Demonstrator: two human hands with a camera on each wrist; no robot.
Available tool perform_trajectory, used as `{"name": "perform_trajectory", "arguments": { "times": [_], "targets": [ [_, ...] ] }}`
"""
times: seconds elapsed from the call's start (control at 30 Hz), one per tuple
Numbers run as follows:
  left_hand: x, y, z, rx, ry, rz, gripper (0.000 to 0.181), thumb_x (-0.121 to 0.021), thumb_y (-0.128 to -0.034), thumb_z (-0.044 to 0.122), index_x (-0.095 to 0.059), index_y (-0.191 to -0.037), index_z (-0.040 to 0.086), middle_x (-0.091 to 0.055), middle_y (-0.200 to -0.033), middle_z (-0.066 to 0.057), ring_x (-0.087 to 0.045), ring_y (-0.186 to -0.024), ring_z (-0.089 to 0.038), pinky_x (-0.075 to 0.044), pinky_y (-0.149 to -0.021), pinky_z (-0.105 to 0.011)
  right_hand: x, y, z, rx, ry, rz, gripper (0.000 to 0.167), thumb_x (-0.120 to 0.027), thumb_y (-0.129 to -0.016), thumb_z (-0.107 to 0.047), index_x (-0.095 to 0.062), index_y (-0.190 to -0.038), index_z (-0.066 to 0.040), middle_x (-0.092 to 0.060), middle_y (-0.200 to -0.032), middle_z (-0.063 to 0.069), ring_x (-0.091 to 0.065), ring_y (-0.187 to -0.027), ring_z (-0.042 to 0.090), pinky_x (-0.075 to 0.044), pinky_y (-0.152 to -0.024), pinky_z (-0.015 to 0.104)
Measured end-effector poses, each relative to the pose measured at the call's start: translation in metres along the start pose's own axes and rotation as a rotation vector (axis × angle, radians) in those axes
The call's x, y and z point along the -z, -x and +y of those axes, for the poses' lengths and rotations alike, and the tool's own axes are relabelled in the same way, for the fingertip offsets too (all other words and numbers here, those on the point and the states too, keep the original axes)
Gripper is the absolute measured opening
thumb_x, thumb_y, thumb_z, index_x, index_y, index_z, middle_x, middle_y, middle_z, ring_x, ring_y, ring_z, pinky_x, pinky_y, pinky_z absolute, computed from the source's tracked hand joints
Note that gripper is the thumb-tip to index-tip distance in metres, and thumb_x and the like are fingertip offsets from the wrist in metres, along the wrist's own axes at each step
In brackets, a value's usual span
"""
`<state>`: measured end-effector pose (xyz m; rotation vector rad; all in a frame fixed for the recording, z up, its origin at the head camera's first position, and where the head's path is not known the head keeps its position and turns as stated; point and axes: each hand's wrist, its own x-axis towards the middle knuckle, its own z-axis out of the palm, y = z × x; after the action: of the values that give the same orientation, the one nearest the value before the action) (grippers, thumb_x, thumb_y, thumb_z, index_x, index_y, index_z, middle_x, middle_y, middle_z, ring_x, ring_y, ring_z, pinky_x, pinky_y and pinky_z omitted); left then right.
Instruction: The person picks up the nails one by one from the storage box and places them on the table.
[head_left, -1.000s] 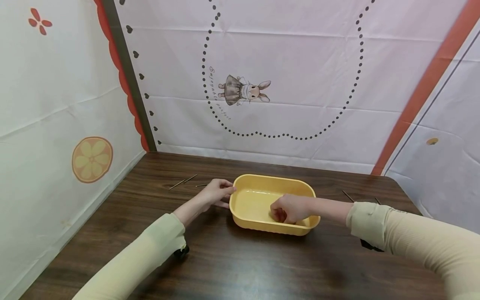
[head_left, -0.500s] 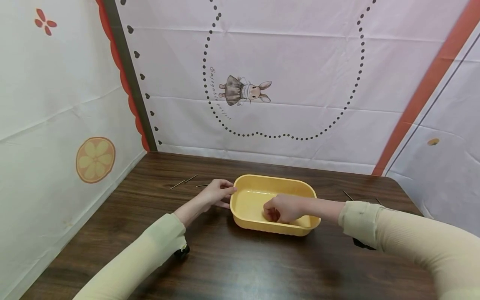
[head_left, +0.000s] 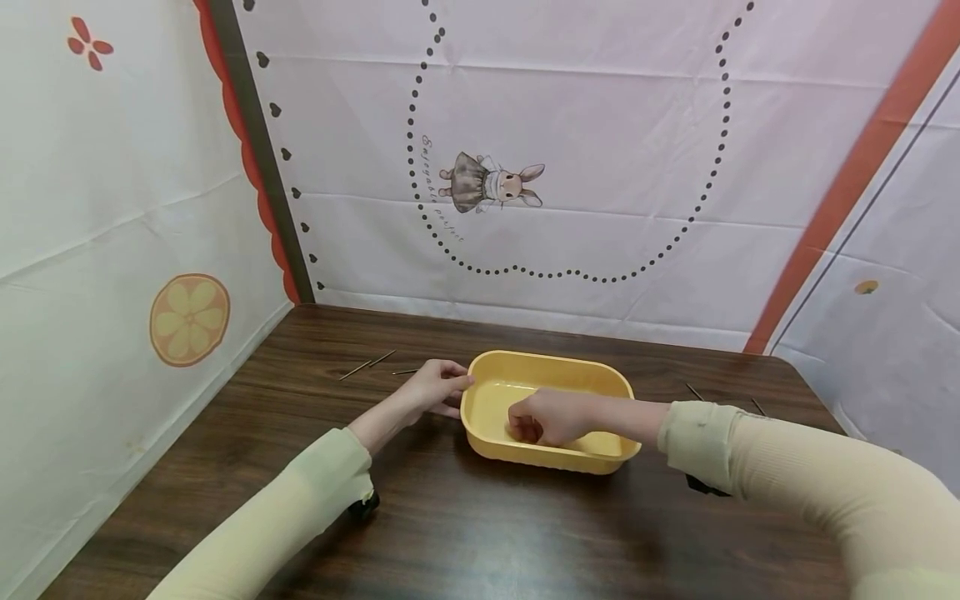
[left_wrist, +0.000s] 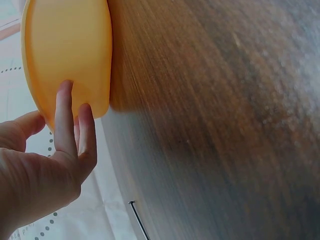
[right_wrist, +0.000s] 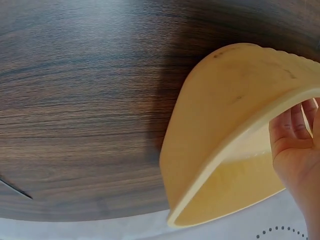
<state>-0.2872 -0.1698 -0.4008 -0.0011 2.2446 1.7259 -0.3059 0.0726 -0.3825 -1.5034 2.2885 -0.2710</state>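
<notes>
A yellow oblong plastic tub [head_left: 540, 458] sits on the dark wood table. My left hand [head_left: 432, 390] holds its left end: the thumb is at the rim and the fingers lie against the outer wall, as the left wrist view shows. Inside the tub, my right hand [head_left: 553, 417] reaches down to the floor of it with the fingers curled. Whatever may lie under those fingertips is hidden, and in the right wrist view the tub's wall [right_wrist: 225, 95] covers part of the fingers.
A nail [left_wrist: 139, 220] with a flat head lies near my left hand. Thin nail-like pieces [head_left: 354, 369] lie left of the tub, and others [head_left: 695, 392] to its right. Printed cloth walls [head_left: 585, 208] stand behind and at both sides.
My right hand has slid leftward inside the tub, from its right half to about the middle. The left hand and the tub stay where they were.
</notes>
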Motion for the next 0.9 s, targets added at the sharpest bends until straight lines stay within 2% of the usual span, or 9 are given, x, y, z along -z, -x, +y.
{"name": "perform_trajectory", "arguments": {
  "times": [0.33, 0.63, 0.9],
  "targets": [
    [0.001, 0.000, 0.000, -0.004, 0.004, -0.006, 0.038, -0.057, -0.1006, 0.019, -0.055, -0.130, -0.005, -0.058, -0.126, -0.024, -0.066, -0.108, -0.030, -0.065, -0.072, -0.032, 0.000, -0.015, -0.007, 0.009, -0.078, -0.015, 0.022, -0.069, -0.083, 0.003, -0.067, -0.100, -0.011, -0.069, -0.085, 0.004, -0.059, -0.076, 0.008, -0.051, -0.070, 0.012],
    [0.001, -0.001, -0.002, -0.004, -0.005, -0.004, 0.039, -0.057, -0.1008, 0.020, -0.054, -0.131, -0.004, -0.058, -0.127, -0.024, -0.066, -0.110, -0.031, -0.065, -0.073, -0.032, -0.004, -0.030, -0.009, 0.048, 0.028, 0.025, 0.017, -0.068, -0.085, 0.001, -0.066, -0.095, -0.013, -0.064, -0.081, -0.002, -0.055, -0.075, 0.005, -0.050, -0.071, 0.012],
    [0.000, 0.001, -0.001, -0.004, -0.014, 0.005, 0.037, -0.057, -0.1004, 0.019, -0.056, -0.130, -0.004, -0.058, -0.125, -0.023, -0.066, -0.107, -0.029, -0.065, -0.073, -0.034, -0.003, -0.033, -0.016, 0.097, 0.086, 0.025, 0.016, -0.064, -0.087, 0.003, -0.065, -0.091, -0.011, -0.065, -0.080, 0.001, -0.057, -0.074, 0.008, -0.048, -0.066, 0.010]
  ]
}}
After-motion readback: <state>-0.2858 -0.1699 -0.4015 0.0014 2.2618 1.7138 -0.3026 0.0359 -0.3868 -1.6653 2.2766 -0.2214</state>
